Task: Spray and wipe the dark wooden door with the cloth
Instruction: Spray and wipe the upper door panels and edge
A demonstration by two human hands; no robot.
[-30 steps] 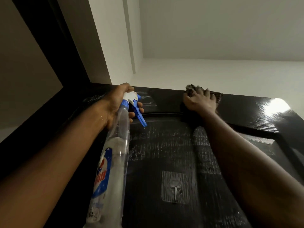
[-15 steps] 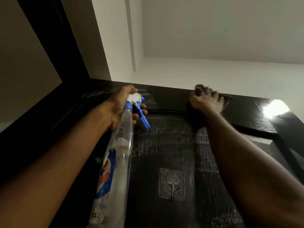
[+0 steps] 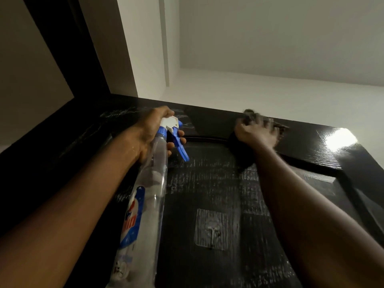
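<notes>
spray bottle upright, nozzle toward door; left hand holding.

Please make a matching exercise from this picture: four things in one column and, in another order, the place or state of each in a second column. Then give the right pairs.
Things:
1. spray bottle
2. cloth
3. clear adhesive hook
4. bright light reflection

Places or states:
A. stuck on the door panel, below both hands
B. pressed against the door's top by the right hand
C. held in the left hand
D. on the door's upper right corner

Pairs: 1-C, 2-B, 3-A, 4-D
</notes>
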